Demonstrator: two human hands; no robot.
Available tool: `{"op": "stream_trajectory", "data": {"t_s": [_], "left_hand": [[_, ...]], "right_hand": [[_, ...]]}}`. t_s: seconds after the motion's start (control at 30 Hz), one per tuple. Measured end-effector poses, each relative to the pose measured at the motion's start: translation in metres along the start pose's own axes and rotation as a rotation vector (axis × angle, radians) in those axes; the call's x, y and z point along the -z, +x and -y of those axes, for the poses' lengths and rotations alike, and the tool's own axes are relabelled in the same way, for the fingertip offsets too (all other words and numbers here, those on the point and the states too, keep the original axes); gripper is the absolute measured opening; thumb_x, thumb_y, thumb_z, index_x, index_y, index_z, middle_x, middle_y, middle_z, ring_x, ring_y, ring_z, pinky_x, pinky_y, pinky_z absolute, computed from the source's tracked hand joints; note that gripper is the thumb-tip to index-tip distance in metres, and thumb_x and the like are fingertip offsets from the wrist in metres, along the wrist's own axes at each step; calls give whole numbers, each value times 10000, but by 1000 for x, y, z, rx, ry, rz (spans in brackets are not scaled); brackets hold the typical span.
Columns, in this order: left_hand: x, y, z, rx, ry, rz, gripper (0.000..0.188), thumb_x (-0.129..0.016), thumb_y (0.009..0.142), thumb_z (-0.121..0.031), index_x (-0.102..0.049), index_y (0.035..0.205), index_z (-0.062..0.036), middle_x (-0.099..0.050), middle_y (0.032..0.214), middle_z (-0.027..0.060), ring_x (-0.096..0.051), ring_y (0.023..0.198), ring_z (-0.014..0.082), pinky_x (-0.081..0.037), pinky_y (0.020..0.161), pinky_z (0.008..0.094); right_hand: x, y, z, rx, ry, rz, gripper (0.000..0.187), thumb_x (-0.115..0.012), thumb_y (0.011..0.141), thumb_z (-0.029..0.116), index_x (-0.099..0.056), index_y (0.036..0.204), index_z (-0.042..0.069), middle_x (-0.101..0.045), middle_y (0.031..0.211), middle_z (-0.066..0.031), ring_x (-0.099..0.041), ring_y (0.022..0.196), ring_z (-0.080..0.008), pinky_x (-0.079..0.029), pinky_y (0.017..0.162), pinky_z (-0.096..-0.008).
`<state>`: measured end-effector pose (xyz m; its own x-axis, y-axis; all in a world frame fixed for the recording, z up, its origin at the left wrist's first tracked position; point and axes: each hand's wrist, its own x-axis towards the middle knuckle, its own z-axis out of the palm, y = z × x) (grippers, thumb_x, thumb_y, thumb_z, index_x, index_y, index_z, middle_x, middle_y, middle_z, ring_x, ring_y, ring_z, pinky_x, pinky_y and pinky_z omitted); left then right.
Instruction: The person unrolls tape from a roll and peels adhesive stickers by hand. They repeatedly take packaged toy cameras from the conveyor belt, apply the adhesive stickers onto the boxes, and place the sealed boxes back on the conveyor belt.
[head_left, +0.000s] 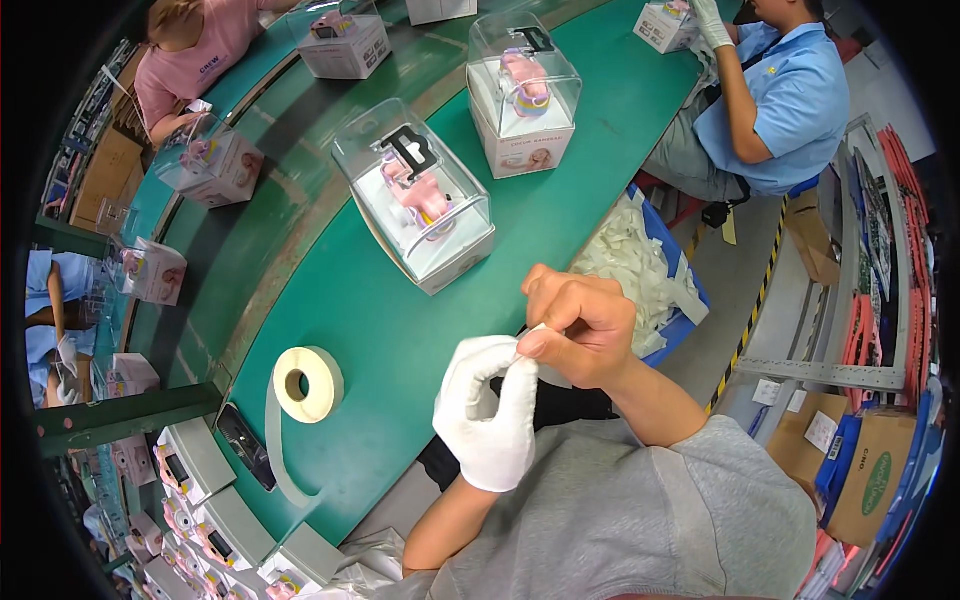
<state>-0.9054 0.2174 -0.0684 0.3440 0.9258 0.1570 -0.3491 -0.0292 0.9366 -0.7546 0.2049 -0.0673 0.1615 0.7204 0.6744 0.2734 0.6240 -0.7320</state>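
Note:
My left hand (487,410) wears a white glove and curls with thumb and fingers meeting. My bare right hand (580,325) pinches a small white sticker against the gloved fingertips, just off the green table's (380,340) near edge. A roll of white sticker tape (307,384) lies on the table to the left, its backing strip trailing down. Ahead stands a clear-lidded box with a pink toy (420,200), and a second such box (522,95) stands farther back.
A blue bin of white plastic pieces (640,270) sits right of my hands. More toy boxes (345,45) ride the belt, with a person in pink at the far left and a person in blue (780,90) at the right. Cardboard cartons (860,470) stand at the right.

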Motion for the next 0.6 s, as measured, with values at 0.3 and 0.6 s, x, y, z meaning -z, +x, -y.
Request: {"op": "stream_trajectory", "data": {"t_s": [0.3, 0.6], "left_hand": [[-24, 14, 9, 32, -9, -69, 112, -696, 883, 84, -658, 971, 26, -648, 998, 111, -606, 859, 146, -492, 763, 266], [-47, 26, 17, 43, -93, -124, 72, -661, 925, 48, -644, 985, 13, -639, 1017, 107, -602, 881, 150, -495, 769, 273]], "right_hand": [[19, 6, -5, -97, 15, -55, 129, -769, 874, 46, -650, 832, 20, -635, 727, -57, -527, 635, -143, -401, 597, -307], [38, 6, -31, 4, -1, -54, 258, -791, 856, 48, -556, 749, 59, -579, 678, -32, -474, 581, -141, -368, 585, -311]]}}
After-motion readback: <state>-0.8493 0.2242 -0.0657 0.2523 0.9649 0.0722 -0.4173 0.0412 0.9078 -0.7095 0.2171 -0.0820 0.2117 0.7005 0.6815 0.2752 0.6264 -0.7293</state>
